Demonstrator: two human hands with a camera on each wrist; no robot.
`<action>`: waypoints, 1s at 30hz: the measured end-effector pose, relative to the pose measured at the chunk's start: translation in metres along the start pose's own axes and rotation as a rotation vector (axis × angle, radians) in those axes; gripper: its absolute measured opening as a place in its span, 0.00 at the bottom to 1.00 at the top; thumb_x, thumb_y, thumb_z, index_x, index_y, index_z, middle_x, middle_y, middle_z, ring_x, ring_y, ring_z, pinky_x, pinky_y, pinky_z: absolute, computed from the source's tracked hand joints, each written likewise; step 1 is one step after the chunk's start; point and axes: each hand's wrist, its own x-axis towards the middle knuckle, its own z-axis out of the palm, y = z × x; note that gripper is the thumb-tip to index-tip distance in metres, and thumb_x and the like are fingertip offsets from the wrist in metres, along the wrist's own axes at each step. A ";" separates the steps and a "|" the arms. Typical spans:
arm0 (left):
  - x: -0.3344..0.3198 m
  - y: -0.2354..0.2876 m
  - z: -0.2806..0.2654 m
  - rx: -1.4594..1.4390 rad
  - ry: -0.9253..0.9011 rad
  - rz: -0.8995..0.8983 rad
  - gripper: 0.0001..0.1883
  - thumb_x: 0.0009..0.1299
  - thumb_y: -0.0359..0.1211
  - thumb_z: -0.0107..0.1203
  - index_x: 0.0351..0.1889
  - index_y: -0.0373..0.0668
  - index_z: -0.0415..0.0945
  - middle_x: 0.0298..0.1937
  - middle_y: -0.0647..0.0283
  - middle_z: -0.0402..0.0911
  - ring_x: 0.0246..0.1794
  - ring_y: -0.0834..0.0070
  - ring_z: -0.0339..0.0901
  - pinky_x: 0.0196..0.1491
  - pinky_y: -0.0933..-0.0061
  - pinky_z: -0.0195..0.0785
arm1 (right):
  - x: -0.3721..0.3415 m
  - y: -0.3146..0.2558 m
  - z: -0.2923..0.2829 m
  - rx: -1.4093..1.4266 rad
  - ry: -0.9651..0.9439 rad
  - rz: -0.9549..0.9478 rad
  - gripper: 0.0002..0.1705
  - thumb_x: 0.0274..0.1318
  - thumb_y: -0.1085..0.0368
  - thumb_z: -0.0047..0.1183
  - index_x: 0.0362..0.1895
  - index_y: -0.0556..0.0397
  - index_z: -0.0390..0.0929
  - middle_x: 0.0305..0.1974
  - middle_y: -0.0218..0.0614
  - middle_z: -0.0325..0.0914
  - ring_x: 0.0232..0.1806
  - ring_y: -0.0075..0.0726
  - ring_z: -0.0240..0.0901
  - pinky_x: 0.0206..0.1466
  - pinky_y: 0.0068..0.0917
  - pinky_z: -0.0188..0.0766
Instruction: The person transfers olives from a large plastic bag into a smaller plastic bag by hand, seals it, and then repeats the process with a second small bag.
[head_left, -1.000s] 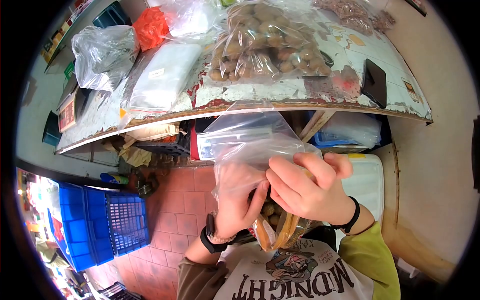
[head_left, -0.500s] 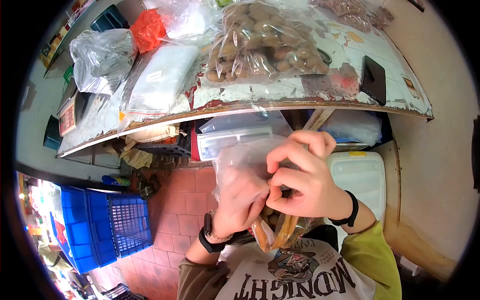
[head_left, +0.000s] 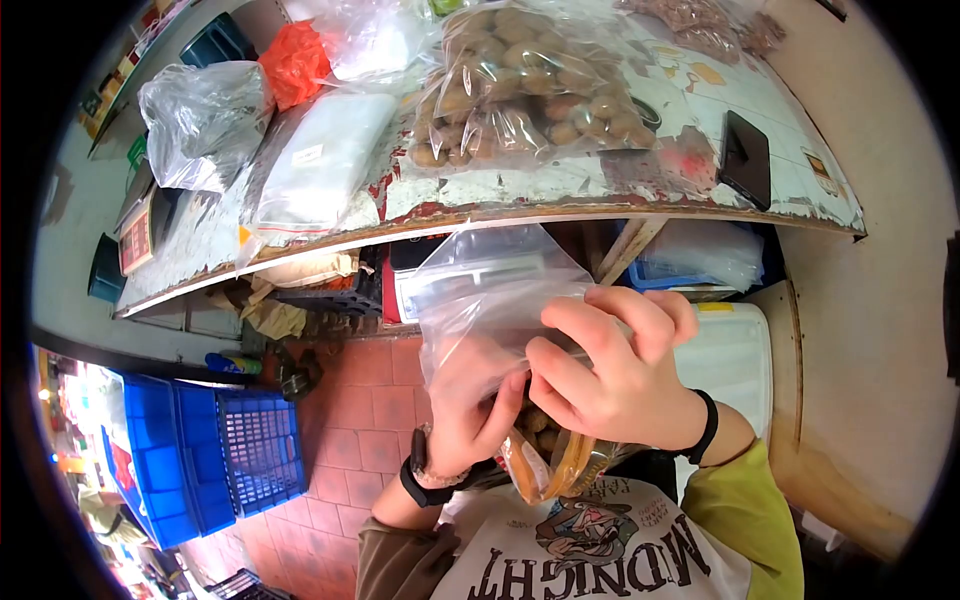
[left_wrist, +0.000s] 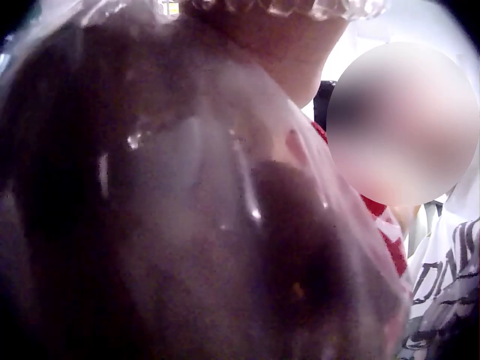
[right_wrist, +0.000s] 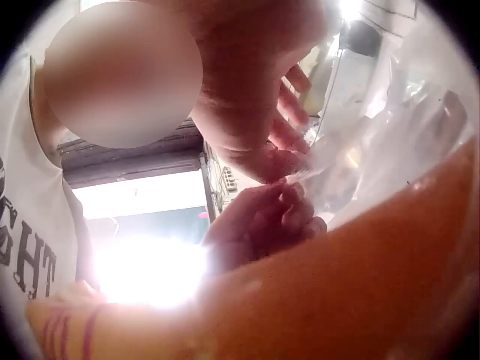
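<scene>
A clear plastic bag (head_left: 500, 285) is held in front of the shirt, its loose upper part spread toward the table edge. Round brown items (head_left: 540, 425) and an orange-brown band of packaging (head_left: 572, 465) show in its lower part. My left hand (head_left: 470, 400) grips the gathered plastic, its back partly under the film. Beside it my right hand (head_left: 625, 375) pinches the plastic between thumb and forefinger, its other fingers bent. In the right wrist view the fingertips of both hands meet at the film (right_wrist: 360, 161). The bag (left_wrist: 180, 195) fills most of the left wrist view, dark and blurred.
On the worn table (head_left: 660, 185) lie a large bag of round brown items (head_left: 530, 80), a stack of clear bags (head_left: 325, 160), a red bag (head_left: 296, 62) and a phone (head_left: 745, 160). Blue crates (head_left: 180, 450) stand on the floor at left; a white lidded box (head_left: 735, 370) is at right.
The bag's loose top dipped, then spread upward again toward the table. My right hand's fingers lifted and bent, then came back lower against the plastic. My left hand keeps its grip.
</scene>
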 end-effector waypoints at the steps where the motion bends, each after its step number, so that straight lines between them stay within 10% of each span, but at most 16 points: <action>1: -0.003 -0.003 0.000 0.007 -0.009 0.034 0.14 0.61 0.23 0.59 0.45 0.39 0.72 0.39 0.58 0.74 0.38 0.63 0.70 0.48 0.62 0.61 | -0.001 0.000 0.000 -0.014 -0.002 0.000 0.17 0.27 0.58 0.62 0.30 0.36 0.76 0.47 0.21 0.72 0.51 0.38 0.62 0.50 0.42 0.50; 4: -0.005 -0.005 0.021 -0.160 0.421 0.016 0.31 0.59 0.23 0.62 0.56 0.41 0.54 0.50 0.54 0.64 0.47 0.66 0.65 0.52 0.62 0.60 | -0.004 -0.006 0.001 -0.050 -0.028 -0.063 0.16 0.29 0.57 0.62 0.30 0.36 0.76 0.47 0.21 0.72 0.52 0.36 0.62 0.51 0.42 0.51; 8: -0.007 -0.006 0.017 0.027 0.453 0.022 0.36 0.58 0.20 0.61 0.57 0.43 0.47 0.55 0.53 0.55 0.51 0.69 0.60 0.56 0.63 0.59 | -0.003 -0.010 0.005 -0.129 -0.131 -0.192 0.09 0.37 0.59 0.57 0.29 0.36 0.76 0.48 0.21 0.71 0.54 0.32 0.61 0.55 0.40 0.53; 19: -0.008 -0.014 0.019 -0.162 0.544 -0.055 0.26 0.67 0.21 0.52 0.59 0.43 0.52 0.59 0.55 0.55 0.49 0.71 0.63 0.53 0.66 0.63 | -0.004 -0.010 0.007 -0.092 -0.147 -0.033 0.07 0.42 0.61 0.54 0.30 0.39 0.75 0.49 0.26 0.69 0.55 0.33 0.61 0.56 0.38 0.58; 30: -0.010 -0.017 0.022 -0.301 0.644 -0.016 0.18 0.74 0.31 0.49 0.55 0.42 0.52 0.56 0.55 0.59 0.47 0.71 0.66 0.51 0.65 0.66 | -0.008 -0.001 -0.002 -0.048 0.006 0.149 0.27 0.22 0.72 0.59 0.38 0.42 0.71 0.46 0.35 0.64 0.52 0.48 0.60 0.53 0.45 0.50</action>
